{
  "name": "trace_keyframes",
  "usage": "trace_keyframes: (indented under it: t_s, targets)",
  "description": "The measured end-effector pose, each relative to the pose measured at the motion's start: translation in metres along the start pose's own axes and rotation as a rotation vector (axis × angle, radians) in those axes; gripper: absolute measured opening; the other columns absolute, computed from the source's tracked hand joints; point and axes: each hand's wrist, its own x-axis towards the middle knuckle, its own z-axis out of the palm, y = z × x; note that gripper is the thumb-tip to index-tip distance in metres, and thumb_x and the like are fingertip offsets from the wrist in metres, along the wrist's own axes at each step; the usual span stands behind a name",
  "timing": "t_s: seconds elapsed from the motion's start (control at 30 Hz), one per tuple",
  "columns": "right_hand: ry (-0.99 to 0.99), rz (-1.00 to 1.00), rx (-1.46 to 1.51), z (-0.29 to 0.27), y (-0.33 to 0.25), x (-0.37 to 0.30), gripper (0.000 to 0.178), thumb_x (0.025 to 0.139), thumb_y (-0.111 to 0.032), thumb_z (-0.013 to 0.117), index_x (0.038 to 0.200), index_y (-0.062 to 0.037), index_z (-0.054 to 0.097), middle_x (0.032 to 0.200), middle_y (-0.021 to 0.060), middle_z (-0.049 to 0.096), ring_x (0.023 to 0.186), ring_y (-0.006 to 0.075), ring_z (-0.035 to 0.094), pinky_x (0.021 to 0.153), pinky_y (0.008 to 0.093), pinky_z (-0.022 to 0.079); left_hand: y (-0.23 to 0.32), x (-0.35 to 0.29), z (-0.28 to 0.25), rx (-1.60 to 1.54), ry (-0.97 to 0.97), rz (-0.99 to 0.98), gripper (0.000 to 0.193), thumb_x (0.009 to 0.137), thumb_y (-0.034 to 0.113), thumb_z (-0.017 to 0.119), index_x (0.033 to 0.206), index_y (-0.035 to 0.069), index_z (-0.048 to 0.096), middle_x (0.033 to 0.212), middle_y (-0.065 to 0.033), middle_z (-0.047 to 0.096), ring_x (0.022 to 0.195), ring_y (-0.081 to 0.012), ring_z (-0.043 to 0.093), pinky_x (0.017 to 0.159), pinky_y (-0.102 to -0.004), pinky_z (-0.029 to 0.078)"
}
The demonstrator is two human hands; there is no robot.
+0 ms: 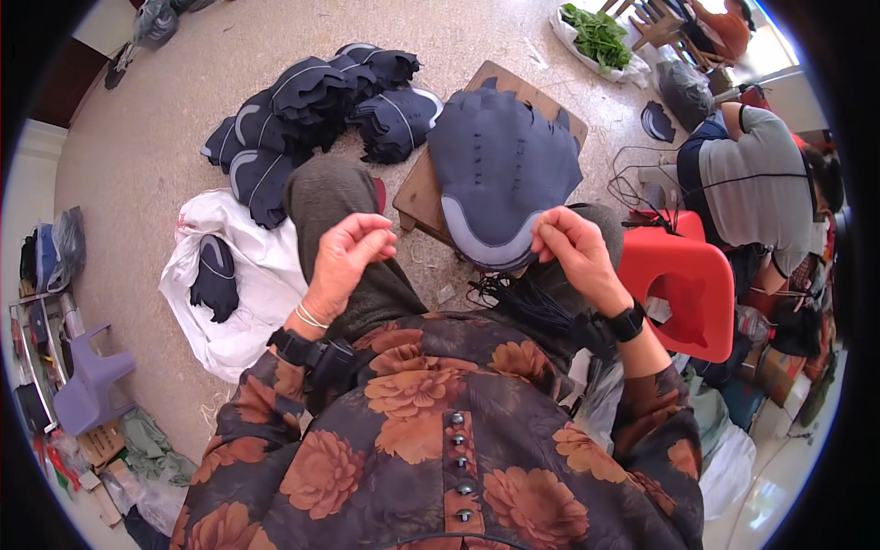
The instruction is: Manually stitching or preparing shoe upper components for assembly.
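Observation:
A stack of dark navy fabric pieces (pixel 500 183) with a curved grey band along the near edge lies on a low wooden stool (pixel 417 194) in front of my knees. My right hand (pixel 582 257) is closed in a pinch over the stack's near right corner. Off to the left of the stack, my left hand (pixel 353 257) is pinched too, raised above my left leg. Whatever lies between the fingertips of either hand is too small to make out. Below the stack, between my legs, hangs a bunch of dark cords (pixel 524 312).
Tied navy fabric bundles (pixel 312 92) are heaped on the floor ahead left; another lies on a white sack (pixel 261 321). At right are a red plastic chair (pixel 683 293) and a bent-over person (pixel 756 179). A purple stool (pixel 92 380) stands left. Leafy greens (pixel 596 38) sit far right.

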Motion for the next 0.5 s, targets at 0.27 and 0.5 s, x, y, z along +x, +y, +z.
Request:
trace_keyframes:
  t_s: [0.27, 0.5]
  targets:
    - [0.109, -0.567, -0.735, -0.016, -0.001, 0.075, 0.007, 0.093, -0.003, 0.053, 0.093, 0.0013, 0.058, 0.08, 0.0125, 0.06, 0.076, 0.0252, 0.062, 0.07, 0.0323, 0.049, 0.014, 0.037, -0.037, 1.257, -0.409, 0.224, 0.017, 0.082, 0.015, 0.062, 0.091, 0.002, 0.067, 0.08, -0.0178, 0.063, 0.08, -0.0306, 0.065, 0.072, -0.0411, 0.05]
    - [0.247, -0.662, -0.87, -0.028, 0.024, 0.121, 0.005, 0.089, -0.001, 0.055, 0.09, -0.0018, 0.059, 0.102, 0.0121, 0.06, 0.1, 0.0302, 0.057, 0.09, 0.037, 0.043, -0.113, 0.121, -0.041, 1.637, -0.879, -0.352, 0.03, 0.075, 0.019, 0.068, 0.097, -0.001, 0.07, 0.097, -0.0212, 0.069, 0.096, -0.0343, 0.067, 0.081, -0.0434, 0.053]
